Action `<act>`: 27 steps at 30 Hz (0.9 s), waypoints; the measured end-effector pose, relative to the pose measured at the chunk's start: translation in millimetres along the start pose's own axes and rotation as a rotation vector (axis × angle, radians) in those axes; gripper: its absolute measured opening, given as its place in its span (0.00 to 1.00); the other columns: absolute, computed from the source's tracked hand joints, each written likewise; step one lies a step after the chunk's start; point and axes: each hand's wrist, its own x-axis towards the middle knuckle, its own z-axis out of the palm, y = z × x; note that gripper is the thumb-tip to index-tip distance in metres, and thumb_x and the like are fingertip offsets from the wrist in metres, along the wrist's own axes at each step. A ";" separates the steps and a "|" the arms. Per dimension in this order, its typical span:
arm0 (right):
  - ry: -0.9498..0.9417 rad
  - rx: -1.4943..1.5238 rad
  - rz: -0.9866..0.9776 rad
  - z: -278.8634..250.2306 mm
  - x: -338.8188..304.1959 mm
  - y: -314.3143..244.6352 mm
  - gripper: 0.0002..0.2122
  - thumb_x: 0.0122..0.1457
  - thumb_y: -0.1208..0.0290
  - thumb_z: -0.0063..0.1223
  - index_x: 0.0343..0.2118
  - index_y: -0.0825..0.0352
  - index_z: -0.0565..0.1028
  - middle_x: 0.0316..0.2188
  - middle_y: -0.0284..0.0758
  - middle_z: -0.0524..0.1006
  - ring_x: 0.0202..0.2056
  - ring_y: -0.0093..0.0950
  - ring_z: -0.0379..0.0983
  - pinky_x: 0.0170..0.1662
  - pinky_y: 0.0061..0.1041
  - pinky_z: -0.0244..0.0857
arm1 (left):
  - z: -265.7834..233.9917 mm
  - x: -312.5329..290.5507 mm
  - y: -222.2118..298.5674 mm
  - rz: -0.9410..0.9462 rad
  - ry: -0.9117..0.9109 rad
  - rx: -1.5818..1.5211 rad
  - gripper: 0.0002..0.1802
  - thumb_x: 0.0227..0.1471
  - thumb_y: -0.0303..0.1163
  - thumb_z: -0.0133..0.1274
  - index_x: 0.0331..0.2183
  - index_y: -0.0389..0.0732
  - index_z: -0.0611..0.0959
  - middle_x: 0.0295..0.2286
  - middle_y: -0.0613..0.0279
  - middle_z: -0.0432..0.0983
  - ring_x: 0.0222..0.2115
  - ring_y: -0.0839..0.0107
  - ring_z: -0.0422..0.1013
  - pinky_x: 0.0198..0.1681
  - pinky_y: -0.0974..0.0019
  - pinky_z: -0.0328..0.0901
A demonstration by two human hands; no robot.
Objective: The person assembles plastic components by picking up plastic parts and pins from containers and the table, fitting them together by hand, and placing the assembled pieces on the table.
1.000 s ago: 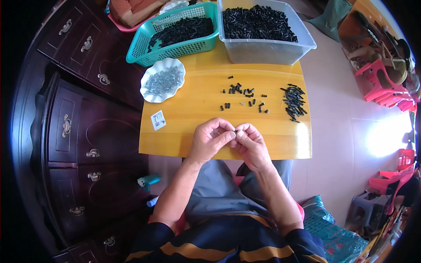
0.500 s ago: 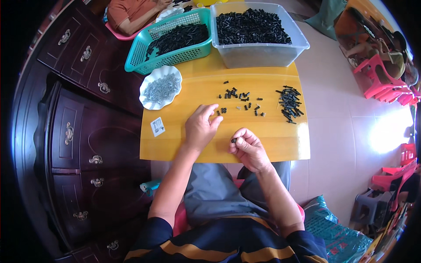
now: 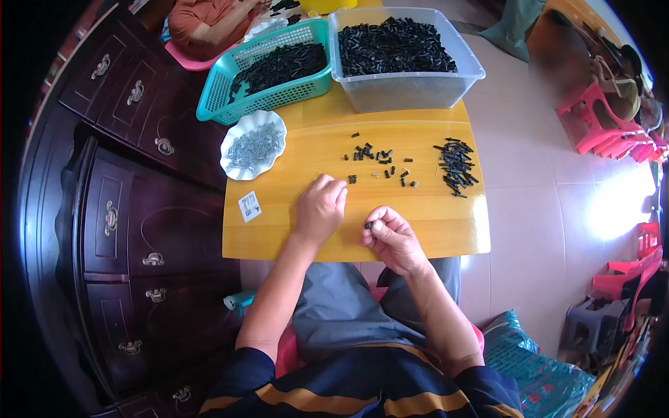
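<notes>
Pinched tight between thumb and forefinger, a dark piece (image 3: 368, 226) sits in the right hand (image 3: 391, 238), over the table (image 3: 265, 240) near its close edge. Over to the left hand (image 3: 319, 209): fingers curled, tips beside two black bits (image 3: 352, 179), any hold impossible to tell. Looks like a picking-up step, calling for a fine fingertip pinch.

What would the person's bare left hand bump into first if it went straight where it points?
Probably the nearest small black cylindrical pieces on the yellow wooden table, just ahead of the left hand, though its height is unclear.
</notes>
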 end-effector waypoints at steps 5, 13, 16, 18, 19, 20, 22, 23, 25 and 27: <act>-0.004 0.002 -0.003 -2.0 0.5 1.3 0.05 0.66 0.73 0.51 0.42 0.66 0.72 0.34 0.31 0.76 0.38 0.21 0.75 0.45 0.23 0.71 | -5.5 -3.0 -0.4 -0.063 0.009 -0.067 0.04 0.49 0.26 0.57 0.31 0.40 0.82 0.30 0.56 0.76 0.32 0.54 0.75 0.34 0.55 0.70; -0.010 -0.016 -0.007 1.4 1.1 1.9 0.05 0.66 0.74 0.51 0.42 0.66 0.73 0.34 0.31 0.76 0.38 0.21 0.75 0.45 0.22 0.71 | -8.9 -7.6 -2.2 -0.117 0.051 -0.163 0.08 0.48 0.21 0.56 0.34 0.38 0.79 0.29 0.55 0.76 0.29 0.57 0.75 0.33 0.58 0.71; -0.012 -0.029 -0.013 1.1 1.0 2.9 0.05 0.66 0.73 0.51 0.42 0.66 0.73 0.34 0.31 0.76 0.38 0.21 0.75 0.45 0.22 0.70 | -14.4 -13.7 4.1 -0.241 0.022 -0.417 0.09 0.49 0.18 0.55 0.35 0.37 0.79 0.27 0.57 0.77 0.27 0.65 0.76 0.31 0.65 0.71; 0.004 -0.033 -0.017 -1.8 0.6 3.1 0.05 0.66 0.73 0.51 0.42 0.66 0.73 0.34 0.31 0.77 0.38 0.21 0.75 0.45 0.22 0.70 | -18.1 -15.4 10.3 -0.300 0.000 -0.578 0.08 0.49 0.17 0.55 0.35 0.36 0.80 0.27 0.58 0.77 0.26 0.69 0.76 0.31 0.69 0.71; 0.010 -0.043 -0.017 -0.7 0.5 3.5 0.05 0.66 0.73 0.51 0.42 0.66 0.73 0.34 0.31 0.77 0.38 0.21 0.75 0.45 0.21 0.70 | -23.6 -16.0 13.7 -0.262 -0.019 -0.612 0.07 0.50 0.17 0.55 0.35 0.35 0.80 0.27 0.59 0.77 0.26 0.72 0.76 0.31 0.71 0.71; 0.010 -0.042 -0.015 0.3 0.2 3.5 0.05 0.66 0.73 0.51 0.42 0.66 0.73 0.34 0.31 0.77 0.38 0.21 0.75 0.45 0.21 0.70 | -29.0 -16.5 17.6 -0.224 -0.039 -0.645 0.06 0.51 0.17 0.55 0.34 0.33 0.80 0.28 0.60 0.77 0.27 0.75 0.75 0.31 0.73 0.70; 0.022 -0.055 -0.020 2.3 -0.6 3.3 0.05 0.66 0.73 0.51 0.42 0.66 0.73 0.34 0.30 0.77 0.38 0.20 0.74 0.45 0.21 0.70 | -39.2 -16.4 29.7 -0.220 -0.065 -0.703 0.05 0.52 0.16 0.54 0.34 0.32 0.80 0.29 0.61 0.77 0.29 0.76 0.76 0.32 0.74 0.70; 0.021 -0.053 -0.019 3.3 -0.8 3.5 0.05 0.66 0.73 0.51 0.42 0.66 0.73 0.34 0.30 0.77 0.38 0.20 0.74 0.45 0.21 0.70 | -43.7 -16.3 35.1 -0.214 -0.092 -0.761 0.05 0.54 0.15 0.53 0.34 0.31 0.80 0.30 0.62 0.76 0.31 0.78 0.76 0.34 0.75 0.70; 0.033 -0.067 -0.023 4.6 -1.2 3.8 0.05 0.66 0.73 0.51 0.42 0.66 0.73 0.34 0.30 0.77 0.38 0.20 0.74 0.45 0.21 0.70 | -48.9 -17.0 40.6 -0.196 -0.104 -0.752 0.05 0.54 0.16 0.53 0.35 0.31 0.80 0.31 0.61 0.77 0.32 0.77 0.76 0.35 0.75 0.70; 0.040 -0.072 -0.028 5.5 -0.7 4.8 0.05 0.66 0.73 0.50 0.42 0.66 0.73 0.34 0.30 0.77 0.38 0.20 0.74 0.45 0.20 0.70 | -50.4 -18.5 43.7 -0.155 -0.086 -0.690 0.04 0.53 0.16 0.54 0.32 0.32 0.81 0.29 0.58 0.78 0.29 0.72 0.76 0.32 0.70 0.71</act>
